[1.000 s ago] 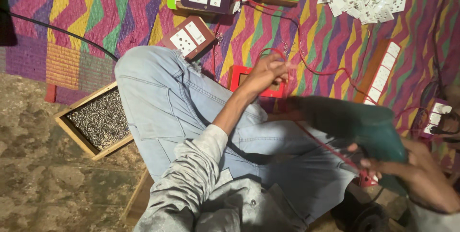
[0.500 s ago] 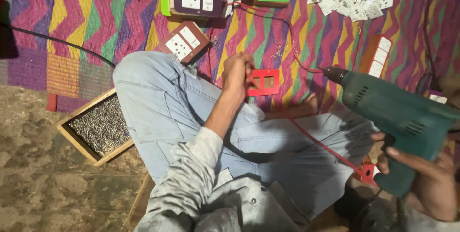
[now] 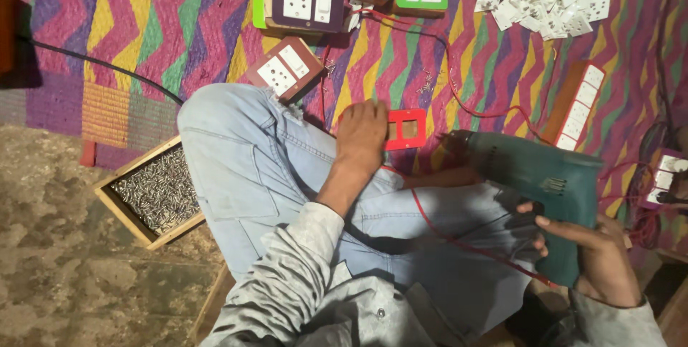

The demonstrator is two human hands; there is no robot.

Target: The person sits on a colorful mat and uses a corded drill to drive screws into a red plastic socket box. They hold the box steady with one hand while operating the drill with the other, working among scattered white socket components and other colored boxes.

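Left hand (image 3: 363,134) pressing flat on red switch plate (image 3: 405,129), with green drill (image 3: 539,188), clenched in right hand (image 3: 600,264), pointing toward plate from its right.

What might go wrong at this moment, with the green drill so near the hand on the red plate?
1. The left hand rests on the red plastic switch plate, close to the nose of the green electric drill; a slip might hurt the fingers.
2. The thin red wire crosses the lap under the drill and may get caught.
3. The right hand alone holds the drill, so it may wobble.
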